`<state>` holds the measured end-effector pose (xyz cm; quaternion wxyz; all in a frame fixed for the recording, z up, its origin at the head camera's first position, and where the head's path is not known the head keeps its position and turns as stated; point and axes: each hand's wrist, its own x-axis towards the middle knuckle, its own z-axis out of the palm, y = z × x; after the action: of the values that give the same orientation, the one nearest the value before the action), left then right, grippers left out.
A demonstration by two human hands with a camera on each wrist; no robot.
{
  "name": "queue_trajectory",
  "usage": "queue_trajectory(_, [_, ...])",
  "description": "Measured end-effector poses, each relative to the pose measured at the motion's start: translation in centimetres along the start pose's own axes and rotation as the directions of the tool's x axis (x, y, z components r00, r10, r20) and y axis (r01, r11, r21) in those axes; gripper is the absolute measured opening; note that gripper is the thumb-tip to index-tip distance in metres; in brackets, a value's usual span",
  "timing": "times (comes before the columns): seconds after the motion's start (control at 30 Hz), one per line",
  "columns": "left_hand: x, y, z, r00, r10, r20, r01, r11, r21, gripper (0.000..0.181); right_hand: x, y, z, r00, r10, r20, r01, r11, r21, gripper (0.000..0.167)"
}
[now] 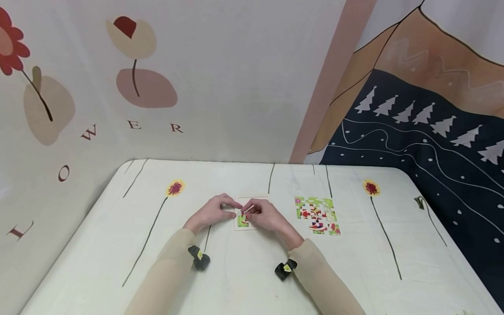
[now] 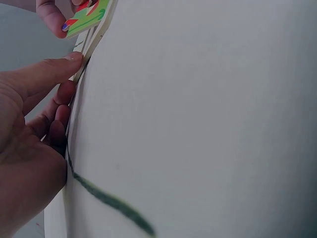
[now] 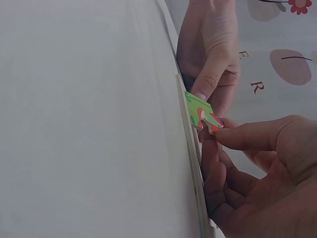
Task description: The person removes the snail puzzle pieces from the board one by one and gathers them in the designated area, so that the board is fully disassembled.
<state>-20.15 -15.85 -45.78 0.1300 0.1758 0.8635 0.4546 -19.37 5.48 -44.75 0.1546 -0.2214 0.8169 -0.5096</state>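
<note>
A shallow pale puzzle board (image 1: 257, 200) lies on the table between the two hands. The left hand (image 1: 212, 212) grips its left edge; in the left wrist view the thumb (image 2: 59, 69) rests against the rim with the other fingers curled beside it. The right hand (image 1: 264, 214) pinches a green and red jigsaw piece (image 3: 195, 106) between thumb and fingertips, over the board's lower left part. That piece (image 2: 86, 22) looks tilted above the rim in the left wrist view. Part of the board is hidden behind the right hand.
To the right lies a partly joined jigsaw (image 1: 324, 203) in green, red and white, with gaps between some pieces. A white cloth with printed flowers (image 1: 371, 188) covers the table. Printed fabric hangs behind and at the sides. Both wrists wear small black cameras (image 1: 201, 261).
</note>
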Motion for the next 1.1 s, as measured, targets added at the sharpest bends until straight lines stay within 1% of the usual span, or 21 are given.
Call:
queue_trajectory(0.1, [0.0, 0.0, 0.0, 1.0, 0.001, 0.002, -0.001, 1.0, -0.002, 0.027, 0.1, 0.0, 0.0, 1.0, 0.004, -0.005, -0.004, 1.0, 0.0, 0.019])
queue_trajectory(0.23, [0.0, 0.0, 0.0, 1.0, -0.003, 0.003, 0.003, 1.0, -0.009, 0.027, 0.0, -0.1, -0.2, 1.0, 0.023, -0.005, -0.023, 0.999, 0.032, 0.017])
queue_trajectory(0.43, [0.2, -0.3, 0.2, 1.0, -0.012, 0.002, 0.012, 1.0, -0.029, 0.026, -0.2, 0.3, -0.5, 0.998, 0.048, 0.033, -0.051, 0.993, 0.105, 0.02])
queue_trajectory(0.67, [0.2, -0.3, 0.2, 1.0, -0.011, 0.007, 0.011, 1.0, -0.029, 0.025, -0.7, 0.5, -0.8, 0.998, 0.025, 0.062, -0.034, 0.987, 0.155, 0.02])
queue_trajectory(0.83, [0.1, -0.2, 0.2, 1.0, -0.028, 0.011, 0.028, 0.999, -0.03, 0.024, -1.1, 0.4, -1.1, 0.998, 0.024, 0.055, -0.033, 0.987, 0.155, 0.018])
queue_trajectory(1.1, [0.2, -0.1, 0.1, 1.0, -0.014, 0.003, 0.014, 1.0, -0.027, 0.024, -1.7, 0.1, -1.7, 0.998, 0.033, 0.044, -0.04, 0.986, 0.16, 0.019])
